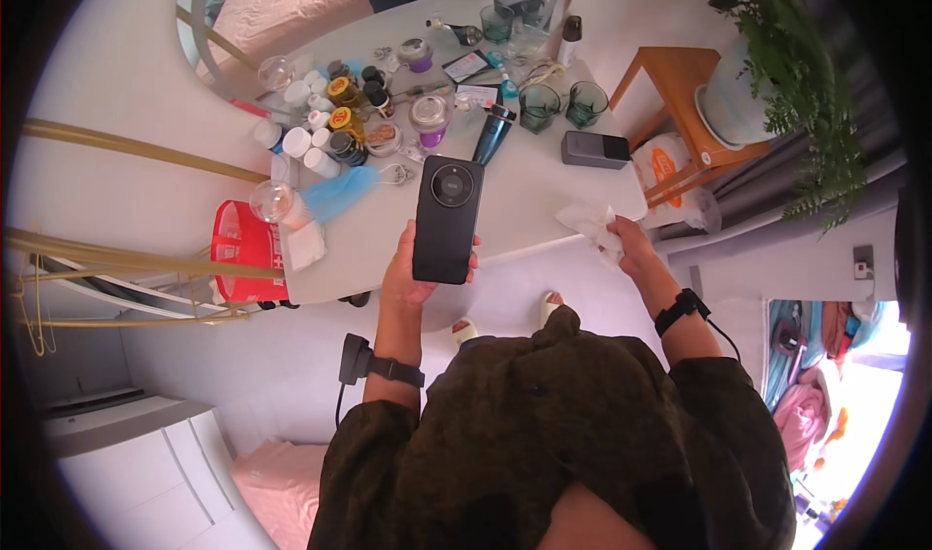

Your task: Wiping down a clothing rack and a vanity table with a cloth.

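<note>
My left hand (408, 277) grips a black smartphone (448, 237) by its lower part, fingers wrapped around the far edge. Its back, with a large round camera module, faces the head camera. Over to the right, my right hand (633, 245) pinches a crumpled white tissue (593, 228) beside the front edge of the white table (524, 200). A blue-black electric shaver (495, 133) lies on the table just beyond the phone. Farther right sits a grey box-shaped device (595, 149) with a dark panel.
Several bottles and jars (320, 128), a blue face mask (342, 192) and two green glasses (540, 107) crowd the table under a mirror (284, 11). A red bag (244, 251) hangs at its left end. A potted plant (735, 106) stands on a wooden stool (666, 77) to the right.
</note>
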Demonstrator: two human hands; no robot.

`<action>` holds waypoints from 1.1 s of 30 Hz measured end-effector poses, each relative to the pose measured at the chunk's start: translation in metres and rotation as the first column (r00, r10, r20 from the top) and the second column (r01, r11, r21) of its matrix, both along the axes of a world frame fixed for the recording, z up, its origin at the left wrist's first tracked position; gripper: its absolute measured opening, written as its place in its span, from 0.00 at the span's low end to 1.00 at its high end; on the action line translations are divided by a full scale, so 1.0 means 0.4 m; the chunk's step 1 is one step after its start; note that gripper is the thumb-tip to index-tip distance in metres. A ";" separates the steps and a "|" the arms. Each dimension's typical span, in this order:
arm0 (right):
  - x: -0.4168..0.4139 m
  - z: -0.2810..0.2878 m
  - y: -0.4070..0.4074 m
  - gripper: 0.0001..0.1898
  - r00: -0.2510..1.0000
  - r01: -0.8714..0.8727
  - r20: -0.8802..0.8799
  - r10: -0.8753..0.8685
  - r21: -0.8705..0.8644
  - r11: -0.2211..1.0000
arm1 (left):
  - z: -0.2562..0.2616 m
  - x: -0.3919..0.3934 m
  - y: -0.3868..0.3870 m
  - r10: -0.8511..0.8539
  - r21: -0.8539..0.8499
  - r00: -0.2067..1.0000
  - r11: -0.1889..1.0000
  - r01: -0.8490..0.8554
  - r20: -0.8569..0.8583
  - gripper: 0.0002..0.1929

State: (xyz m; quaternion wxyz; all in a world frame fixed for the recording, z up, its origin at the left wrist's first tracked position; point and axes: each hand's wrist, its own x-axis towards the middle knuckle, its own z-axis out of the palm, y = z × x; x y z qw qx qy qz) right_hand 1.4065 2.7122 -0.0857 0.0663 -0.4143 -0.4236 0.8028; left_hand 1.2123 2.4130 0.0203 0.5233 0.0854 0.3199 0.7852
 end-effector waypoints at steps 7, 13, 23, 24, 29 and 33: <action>-0.020 0.027 -0.010 0.10 0.999 -0.039 -0.008 0.039 0.044 0.998 | 0.077 0.004 -0.025 0.012 0.051 0.998 0.999 -0.008 -0.067 0.34; -0.037 0.001 0.002 0.09 0.999 -0.010 0.040 0.008 0.048 0.999 | 0.136 0.009 -0.025 0.034 0.107 0.996 0.994 -0.024 -0.088 0.35; -0.044 0.007 0.009 0.08 0.995 0.020 0.094 -0.023 0.032 0.999 | 0.163 -0.012 -0.041 0.101 0.050 0.975 0.994 -0.093 -0.200 0.32; -0.043 0.011 0.007 0.08 0.995 0.023 0.095 -0.026 0.032 0.999 | 0.151 -0.022 -0.049 0.114 0.010 0.963 0.993 -0.115 -0.245 0.32; -0.033 -0.007 0.022 0.09 0.991 0.046 0.125 -0.052 0.047 0.998 | 0.036 -0.057 -0.103 0.168 -0.228 0.929 0.941 -0.251 -0.329 0.30; -0.027 0.003 0.019 0.10 0.992 0.024 0.125 -0.031 0.057 0.998 | -0.089 -0.093 -0.166 0.196 -0.443 0.928 0.835 -0.327 -0.315 0.28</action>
